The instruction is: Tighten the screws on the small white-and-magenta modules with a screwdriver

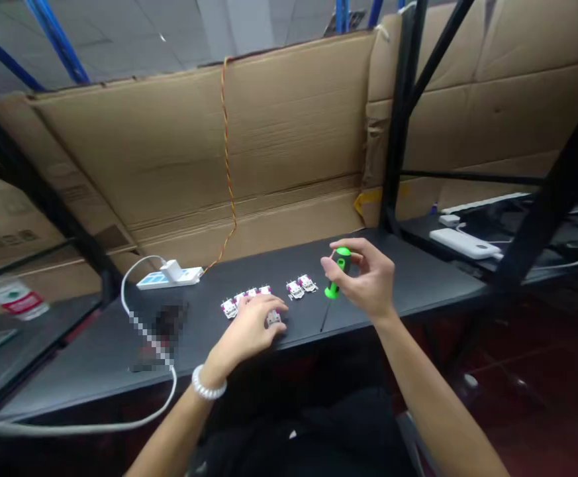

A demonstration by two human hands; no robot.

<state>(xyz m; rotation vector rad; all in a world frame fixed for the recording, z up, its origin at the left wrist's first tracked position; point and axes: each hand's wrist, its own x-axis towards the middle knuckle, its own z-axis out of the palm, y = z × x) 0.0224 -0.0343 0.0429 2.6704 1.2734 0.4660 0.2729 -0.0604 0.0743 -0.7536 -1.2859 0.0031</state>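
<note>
My right hand [368, 271] grips a green-and-black screwdriver [341, 262] by its handle, with the thin dark shaft slanting down toward the tabletop's front edge. Close to that edge, my left hand [253, 324] has its thumb and fingers bent around a small white part [273, 317] low over the table. Behind the left hand is a row of several similar white-and-purple parts [230, 307], partly covered by the fingers. Two more of these parts [301, 285] lie side by side between the hands. Their exact kind is too small to tell.
A power strip [169, 278] with a white plug stands at the back left of the black table [412, 271]. Its white cable [124, 291] loops across the left side. Black frame posts [398, 132] and cardboard panels [298, 126] enclose the back.
</note>
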